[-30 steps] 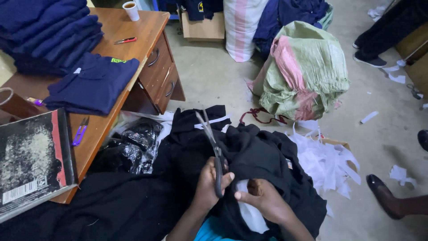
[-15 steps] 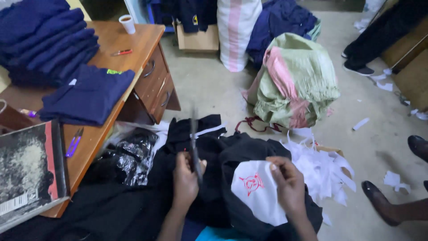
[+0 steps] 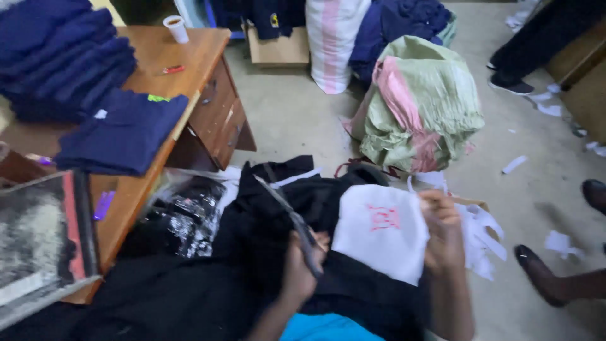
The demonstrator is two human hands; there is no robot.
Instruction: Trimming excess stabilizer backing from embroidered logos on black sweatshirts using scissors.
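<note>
My left hand (image 3: 302, 268) grips a pair of scissors (image 3: 287, 218) whose blades point up and to the left over a black garment (image 3: 278, 208) spread across my lap. My right hand (image 3: 442, 224) holds up a white fabric patch (image 3: 379, 237) with a red embroidered mark, pulling it away from the black cloth. A heap of white fabric scraps (image 3: 480, 237) lies on the floor just right of that hand.
A wooden desk (image 3: 202, 69) at left carries stacks of folded navy clothes (image 3: 69, 69), a paper cup (image 3: 177, 28) and a dark book (image 3: 44, 240). A stuffed green and pink sack (image 3: 423, 104) stands ahead. Another person's feet (image 3: 549, 278) are at right.
The white patch has been lifted clear of the black garment and raised to the right. The scissors have tilted from upright to a slant, and the view has swung slightly right.
</note>
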